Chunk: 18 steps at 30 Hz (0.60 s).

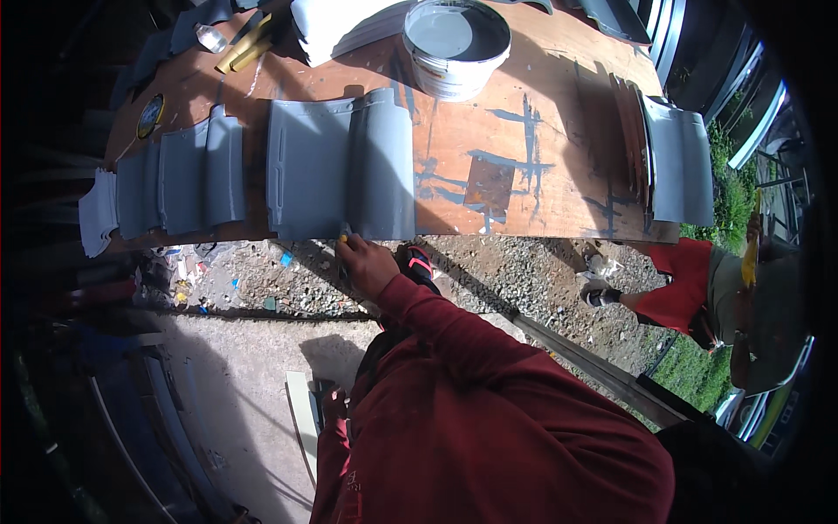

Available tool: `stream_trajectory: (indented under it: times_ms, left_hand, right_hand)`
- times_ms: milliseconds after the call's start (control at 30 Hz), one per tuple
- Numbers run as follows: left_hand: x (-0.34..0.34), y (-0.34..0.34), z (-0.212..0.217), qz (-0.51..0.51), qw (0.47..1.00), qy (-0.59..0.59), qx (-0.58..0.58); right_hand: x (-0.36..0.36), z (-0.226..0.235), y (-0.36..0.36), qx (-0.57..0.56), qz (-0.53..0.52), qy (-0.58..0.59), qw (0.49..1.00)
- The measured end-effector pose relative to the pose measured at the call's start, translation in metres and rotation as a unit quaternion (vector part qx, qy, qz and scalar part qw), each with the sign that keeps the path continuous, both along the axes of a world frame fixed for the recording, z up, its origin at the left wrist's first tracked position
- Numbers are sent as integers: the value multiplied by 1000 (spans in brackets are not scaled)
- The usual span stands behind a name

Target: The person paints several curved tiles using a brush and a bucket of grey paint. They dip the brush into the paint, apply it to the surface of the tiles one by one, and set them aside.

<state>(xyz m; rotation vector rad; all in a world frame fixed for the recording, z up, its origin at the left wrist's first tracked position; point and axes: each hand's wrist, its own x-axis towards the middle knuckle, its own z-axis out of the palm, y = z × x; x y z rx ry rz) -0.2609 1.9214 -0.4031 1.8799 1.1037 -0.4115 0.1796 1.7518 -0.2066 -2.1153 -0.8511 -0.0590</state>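
At the near edge of the bench (pixel 580 210), the right hand (pixel 368 265) has its grip closed around a small tool (pixel 344 237), by a grey tile (pixel 312 166). The left hand (pixel 334 405) hangs low; its grip cannot be made out.

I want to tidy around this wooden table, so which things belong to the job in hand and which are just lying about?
Seemingly in use:
Small tool in the right hand, mostly hidden
Grey roof tile beside it
Open bucket of grey paint

Apparently lying about:
Yellow pieces on the table
Blue scrap on the ground
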Motion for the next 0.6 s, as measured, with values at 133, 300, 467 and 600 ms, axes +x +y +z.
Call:
stream_trajectory:
  times_ms: [133, 300, 467, 600]
  left_hand:
    - [-20, -3, 1, -89, 995, 17, 40]
    - [-19, -3, -21, -128, 990, 23, 47]
    - [-15, -6, -30, -143, 988, -14, 58]
    - [-3, -1, -43, -85, 990, -101, 53]
  right_hand:
    - [10, 21, -58, 39, -64, 19, 997]
    - [15, 53, -102, -15, -141, 25, 990]
    - [3, 18, -7, -19, 4, -34, 999]
    - [9, 18, 26, 11, 58, 58, 997]
